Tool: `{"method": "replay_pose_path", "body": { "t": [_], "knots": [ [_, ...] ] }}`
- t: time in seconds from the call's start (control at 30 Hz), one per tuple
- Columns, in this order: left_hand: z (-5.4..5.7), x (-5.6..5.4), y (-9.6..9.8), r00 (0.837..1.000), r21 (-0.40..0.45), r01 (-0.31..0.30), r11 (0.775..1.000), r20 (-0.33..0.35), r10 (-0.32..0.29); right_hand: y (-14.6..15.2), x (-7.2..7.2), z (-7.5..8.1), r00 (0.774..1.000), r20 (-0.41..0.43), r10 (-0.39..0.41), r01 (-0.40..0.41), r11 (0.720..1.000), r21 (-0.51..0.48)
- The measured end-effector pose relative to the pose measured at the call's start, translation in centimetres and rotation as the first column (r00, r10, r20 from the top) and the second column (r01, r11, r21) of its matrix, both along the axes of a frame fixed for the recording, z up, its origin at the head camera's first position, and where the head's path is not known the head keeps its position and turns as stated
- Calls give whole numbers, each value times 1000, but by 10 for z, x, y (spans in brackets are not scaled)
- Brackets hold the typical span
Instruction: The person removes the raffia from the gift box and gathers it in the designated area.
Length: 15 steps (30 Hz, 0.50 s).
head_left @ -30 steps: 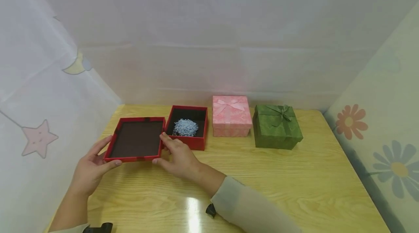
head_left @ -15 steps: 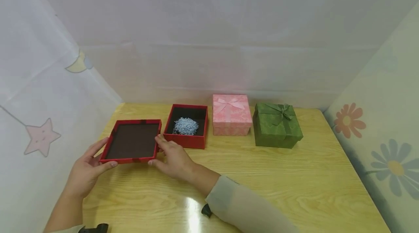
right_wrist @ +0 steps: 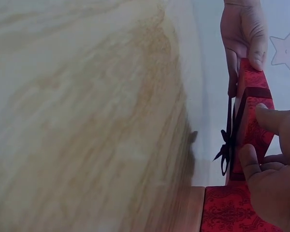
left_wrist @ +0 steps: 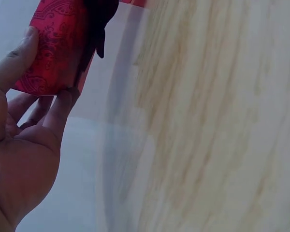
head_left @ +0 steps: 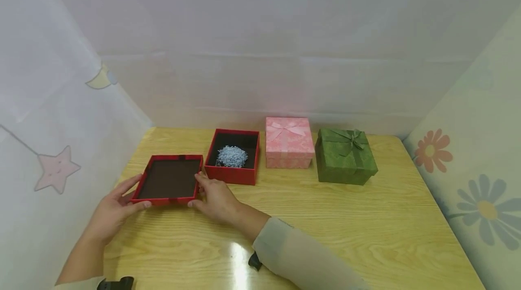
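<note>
Both hands hold a red patterned box lid (head_left: 168,179), its dark inside facing up. My left hand (head_left: 110,211) grips the lid's near left corner, thumb along the front rim. The right hand (head_left: 220,199) grips the near right corner, with its thumb at the front and fingers on the right side. A dark ribbon bow (right_wrist: 225,145) hangs from the lid's underside in the right wrist view. The lid appears raised off the table (head_left: 325,226). Just right of it, the open red box (head_left: 234,175) contains a clump of pale blue shredded paper (head_left: 232,157).
A pink gift box (head_left: 289,143) with a bow stands closed to the right of the red box. Beside that is a closed green gift box (head_left: 346,156) with a bow. White cloth (head_left: 281,54) hangs behind, and printed cloth walls rise at both sides.
The lid has come slightly nearer the person with both hands, shifting left and then a little back right. Its grip looks the same, and the boxes stay in place.
</note>
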State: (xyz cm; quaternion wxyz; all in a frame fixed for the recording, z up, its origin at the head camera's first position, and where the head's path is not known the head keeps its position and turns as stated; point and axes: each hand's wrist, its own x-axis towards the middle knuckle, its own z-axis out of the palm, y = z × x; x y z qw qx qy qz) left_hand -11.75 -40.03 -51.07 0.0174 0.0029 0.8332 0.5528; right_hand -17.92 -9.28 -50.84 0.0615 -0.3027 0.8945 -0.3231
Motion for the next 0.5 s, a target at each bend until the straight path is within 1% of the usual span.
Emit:
{"method": "replay_pose_path", "body": {
  "t": [0.07,0.1,0.27,0.37,0.5],
  "knots": [
    [-2,-2,-1,1000,-47,6,999,30,-5,-1,-2,-2,1000,0,-1,1,1000,6],
    [-2,-3,-1,999,-55,13,998,45,-11,-2,-3,-3,1000,2,-3,3,1000,11],
    [-5,-7,-3,994,-53,28,998,102,-22,-5,-5,-7,999,35,-1,0,1000,21],
    [-8,-10,-5,991,-70,35,997,133,-25,-6,-7,-9,999,53,-1,0,1000,18],
    [-12,-15,-8,986,-104,50,993,161,-33,-8,-9,-11,998,57,0,-1,1000,30]
  ]
}}
